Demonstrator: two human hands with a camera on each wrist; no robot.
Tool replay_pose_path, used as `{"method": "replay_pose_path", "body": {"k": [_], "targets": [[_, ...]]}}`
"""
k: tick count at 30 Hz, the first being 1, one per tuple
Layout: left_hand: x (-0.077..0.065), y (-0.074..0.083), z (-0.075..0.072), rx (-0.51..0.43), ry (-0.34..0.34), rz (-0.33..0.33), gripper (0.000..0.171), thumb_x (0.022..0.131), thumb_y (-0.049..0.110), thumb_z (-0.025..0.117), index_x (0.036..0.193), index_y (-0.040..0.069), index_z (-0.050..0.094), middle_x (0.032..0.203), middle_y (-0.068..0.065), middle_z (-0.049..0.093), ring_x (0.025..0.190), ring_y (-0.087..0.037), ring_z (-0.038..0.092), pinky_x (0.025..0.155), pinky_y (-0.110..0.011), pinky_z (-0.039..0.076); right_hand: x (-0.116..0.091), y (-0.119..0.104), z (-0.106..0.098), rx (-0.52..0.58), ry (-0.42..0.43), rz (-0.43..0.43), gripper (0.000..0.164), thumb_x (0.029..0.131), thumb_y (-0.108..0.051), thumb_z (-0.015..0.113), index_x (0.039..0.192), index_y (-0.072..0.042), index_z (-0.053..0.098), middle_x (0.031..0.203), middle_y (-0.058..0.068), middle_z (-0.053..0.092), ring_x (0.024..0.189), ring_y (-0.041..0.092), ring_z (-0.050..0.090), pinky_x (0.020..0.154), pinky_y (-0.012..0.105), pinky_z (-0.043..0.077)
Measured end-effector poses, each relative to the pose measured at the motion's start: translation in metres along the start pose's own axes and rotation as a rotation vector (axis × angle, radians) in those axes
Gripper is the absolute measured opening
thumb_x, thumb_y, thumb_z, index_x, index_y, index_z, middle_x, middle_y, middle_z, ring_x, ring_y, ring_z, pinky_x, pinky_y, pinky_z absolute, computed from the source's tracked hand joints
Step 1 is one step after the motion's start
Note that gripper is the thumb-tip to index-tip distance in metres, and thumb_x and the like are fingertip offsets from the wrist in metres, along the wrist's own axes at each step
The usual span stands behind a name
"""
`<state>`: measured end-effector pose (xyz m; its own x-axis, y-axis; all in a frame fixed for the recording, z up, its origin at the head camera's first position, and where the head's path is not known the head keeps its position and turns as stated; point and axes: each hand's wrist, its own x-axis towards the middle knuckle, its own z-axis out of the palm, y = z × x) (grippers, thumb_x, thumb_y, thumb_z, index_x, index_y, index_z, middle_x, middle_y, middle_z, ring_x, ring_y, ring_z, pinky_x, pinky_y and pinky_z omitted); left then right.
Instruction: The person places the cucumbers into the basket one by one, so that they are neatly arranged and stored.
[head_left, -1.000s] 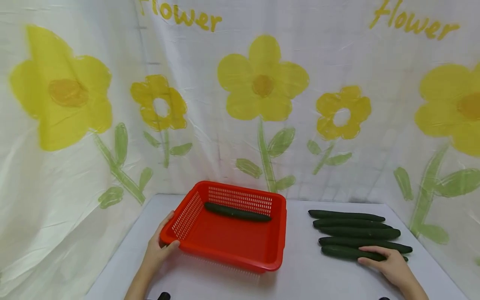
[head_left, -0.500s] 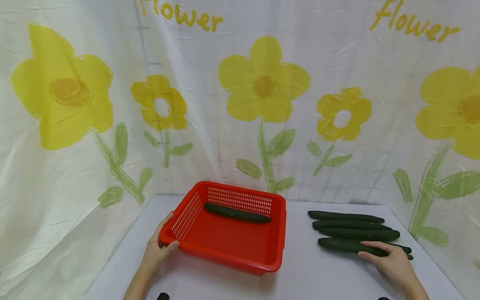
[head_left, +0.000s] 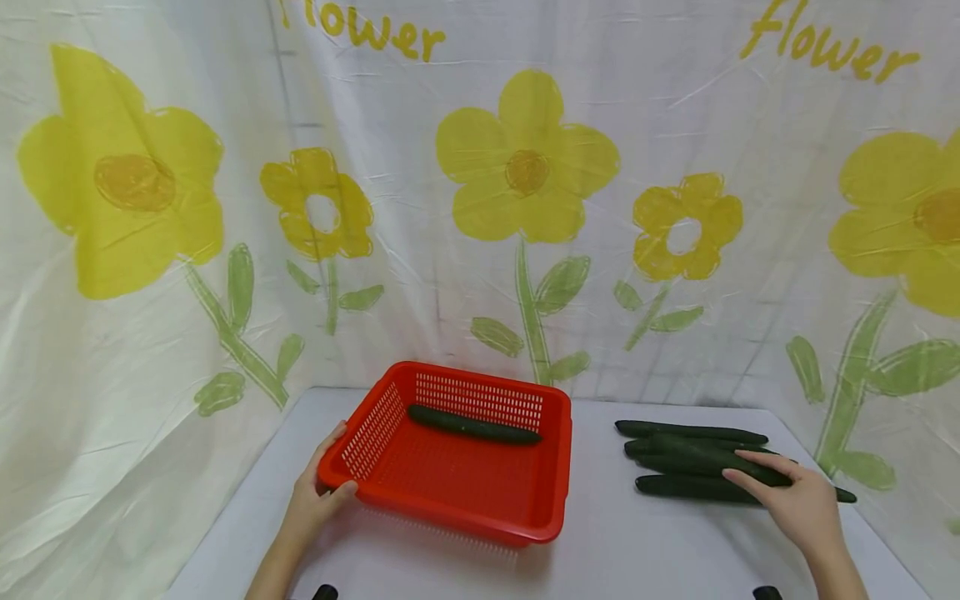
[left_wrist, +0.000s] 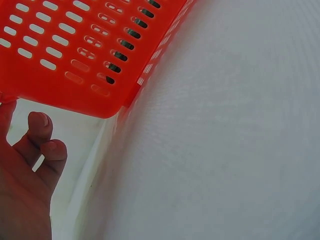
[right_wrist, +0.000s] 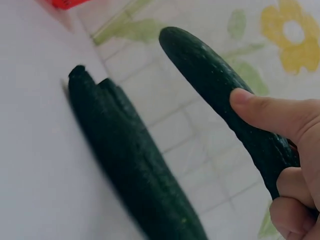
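My right hand point(head_left: 801, 504) pinches a dark green cucumber point(right_wrist: 215, 82) near its right end, thumb on the near side. In the right wrist view the cucumber is raised off the table, above other cucumbers point(right_wrist: 125, 155) lying side by side. On the left, my left hand point(head_left: 313, 504) grips the near-left corner of a red plastic basket point(head_left: 465, 487), with the thumb over the rim. The left wrist view has some curled fingers point(left_wrist: 40, 130) below the basket's slotted wall. One cucumber point(head_left: 474, 426) lies inside the basket along its far wall.
Several cucumbers point(head_left: 690, 431) lie in a row on the right of the white table point(head_left: 607, 533). Behind the table hangs a white curtain point(head_left: 420, 317) painted with yellow flowers.
My right hand has taken the nearest cucumber from the row and lifted it up and away over the others. The left hand and basket stay in place.
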<state>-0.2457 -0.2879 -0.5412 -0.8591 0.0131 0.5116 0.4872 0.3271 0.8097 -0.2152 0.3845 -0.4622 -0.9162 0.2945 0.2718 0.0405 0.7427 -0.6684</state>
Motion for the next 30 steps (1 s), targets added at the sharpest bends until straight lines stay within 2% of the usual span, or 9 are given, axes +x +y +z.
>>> {"method": "replay_pose_path", "body": {"k": [2, 4, 6, 9, 16, 21, 25, 27, 30], "targets": [[0.0, 0.0, 0.0, 0.006, 0.0, -0.004, 0.084, 0.089, 0.009, 0.076, 0.165, 0.016, 0.039, 0.172, -0.008, 0.034, 0.142, 0.012, 0.038, 0.101, -0.009, 0.043, -0.001, -0.009, -0.003, 0.02, 0.056, -0.009, 0.058, 0.085, -0.046, 0.089, 0.125, -0.005, 0.078, 0.11, 0.014, 0.08, 0.062, 0.008, 0.065, 0.057, 0.02, 0.046], [0.0, 0.0, 0.0, 0.001, 0.001, -0.003, 0.084, 0.089, 0.009, 0.076, 0.164, 0.015, 0.039, 0.172, -0.008, 0.034, 0.143, 0.012, 0.038, 0.102, -0.009, 0.043, -0.003, -0.018, -0.005, 0.055, 0.105, -0.02, 0.055, 0.085, -0.042, 0.09, 0.123, -0.005, 0.079, 0.094, -0.012, 0.08, 0.056, 0.009, 0.066, 0.052, 0.023, 0.046], [0.001, -0.001, 0.0, -0.004, 0.003, 0.001, 0.084, 0.089, 0.009, 0.076, 0.164, 0.015, 0.039, 0.172, -0.009, 0.035, 0.143, 0.012, 0.038, 0.102, -0.009, 0.043, -0.005, -0.027, -0.008, 0.091, 0.151, -0.028, 0.051, 0.084, -0.039, 0.092, 0.121, -0.007, 0.08, 0.082, -0.037, 0.067, 0.052, 0.008, 0.065, 0.048, 0.025, 0.046], [0.001, -0.002, 0.0, -0.015, 0.005, 0.011, 0.084, 0.088, 0.008, 0.076, 0.164, 0.013, 0.04, 0.172, -0.01, 0.035, 0.144, 0.011, 0.038, 0.103, -0.009, 0.043, -0.007, -0.04, -0.011, 0.133, 0.207, -0.054, 0.046, 0.082, -0.033, 0.094, 0.119, -0.009, 0.082, 0.082, -0.052, 0.054, 0.048, 0.005, 0.063, 0.045, 0.024, 0.044], [0.001, -0.004, -0.001, -0.023, 0.006, 0.027, 0.085, 0.087, 0.003, 0.076, 0.164, 0.011, 0.039, 0.172, -0.008, 0.036, 0.144, 0.011, 0.038, 0.104, -0.01, 0.042, -0.008, -0.058, -0.009, 0.165, 0.25, -0.131, 0.042, 0.081, -0.024, 0.095, 0.118, -0.009, 0.082, 0.096, -0.051, 0.056, 0.047, 0.002, 0.062, 0.045, 0.019, 0.045], [0.001, -0.004, -0.002, -0.023, 0.007, 0.023, 0.085, 0.087, 0.004, 0.076, 0.164, 0.013, 0.04, 0.172, -0.003, 0.036, 0.144, 0.01, 0.039, 0.102, -0.01, 0.044, -0.009, -0.065, 0.007, 0.173, 0.24, -0.182, 0.04, 0.081, -0.023, 0.095, 0.116, -0.008, 0.082, 0.098, -0.05, 0.058, 0.052, -0.001, 0.064, 0.05, 0.015, 0.048], [0.001, -0.004, -0.001, -0.008, -0.006, 0.012, 0.086, 0.088, 0.008, 0.076, 0.165, 0.015, 0.038, 0.172, -0.004, 0.036, 0.143, 0.01, 0.04, 0.102, -0.01, 0.044, -0.011, -0.076, 0.025, 0.191, 0.213, -0.178, 0.04, 0.082, -0.027, 0.094, 0.116, -0.011, 0.083, 0.099, -0.048, 0.058, 0.052, 0.001, 0.066, 0.051, 0.017, 0.049], [0.001, -0.003, -0.001, -0.008, -0.007, 0.007, 0.086, 0.088, 0.008, 0.077, 0.165, 0.016, 0.038, 0.172, -0.005, 0.035, 0.142, 0.011, 0.04, 0.102, -0.011, 0.044, -0.011, -0.086, 0.033, 0.205, 0.185, -0.17, 0.041, 0.082, -0.031, 0.094, 0.118, -0.013, 0.083, 0.101, -0.039, 0.066, 0.049, 0.005, 0.065, 0.05, 0.019, 0.048], [0.0, -0.003, 0.0, -0.015, -0.003, 0.0, 0.086, 0.089, 0.007, 0.076, 0.165, 0.016, 0.038, 0.172, -0.006, 0.035, 0.143, 0.011, 0.04, 0.102, -0.01, 0.044, -0.007, -0.105, 0.046, 0.235, 0.134, -0.18, 0.041, 0.083, -0.033, 0.093, 0.119, -0.016, 0.083, 0.112, -0.011, 0.079, 0.048, 0.009, 0.065, 0.05, 0.021, 0.048]]}}
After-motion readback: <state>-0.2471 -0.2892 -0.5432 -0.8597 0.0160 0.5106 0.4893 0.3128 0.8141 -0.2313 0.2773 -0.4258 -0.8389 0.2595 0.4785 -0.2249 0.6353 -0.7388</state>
